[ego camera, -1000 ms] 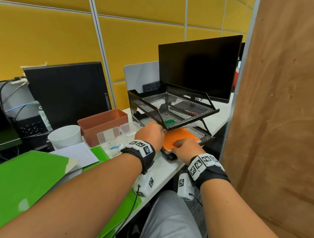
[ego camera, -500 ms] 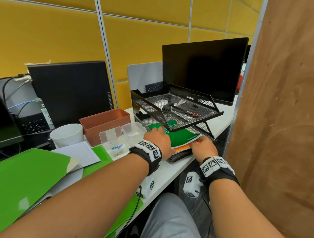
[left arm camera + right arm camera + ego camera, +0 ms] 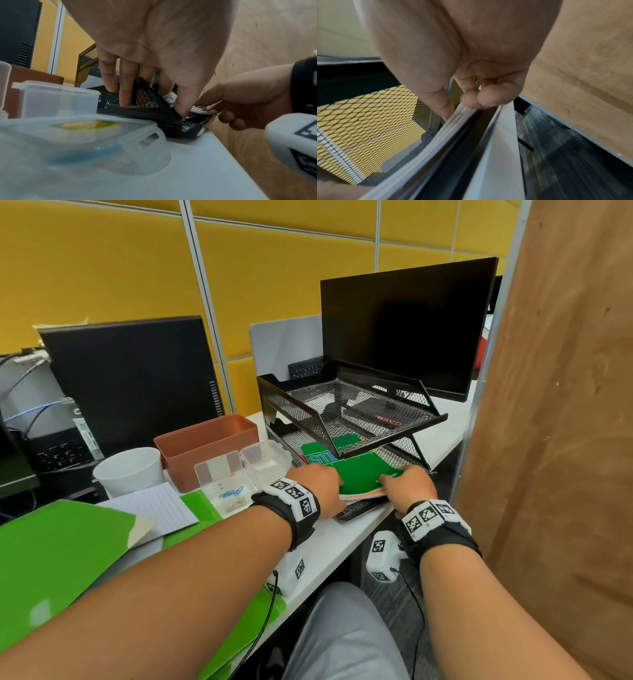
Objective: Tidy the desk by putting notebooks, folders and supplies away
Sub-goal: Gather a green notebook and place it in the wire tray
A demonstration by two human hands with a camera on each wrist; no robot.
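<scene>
A black two-tier mesh tray (image 3: 295, 402) stands on the white desk (image 3: 329, 542). In its lower tier (image 3: 150, 108) lies a stack with a green notebook (image 3: 359, 477) on top and an orange cover (image 3: 371, 494) under it, its front edge sticking out toward me. My left hand (image 3: 318, 487) lies at the stack's left corner, fingers straight (image 3: 125, 94) against the tray's side wall, thumb touching the stack. My right hand (image 3: 411, 487) grips the stack's front edge (image 3: 436, 135), fingers (image 3: 486, 97) curled beneath it.
Left of the tray are clear plastic boxes (image 3: 246, 474) holding paper clips, a terracotta bin (image 3: 205, 443), a white cup (image 3: 130, 470), lined paper (image 3: 154, 508) and green folders (image 3: 51, 559). A monitor (image 3: 404, 326) stands behind the tray. A wooden panel (image 3: 565, 440) walls the right side.
The green notebook, mostly under the upper tier a second ago, now covers the orange one. My right hand has shifted from on top of the orange cover to the stack's front edge.
</scene>
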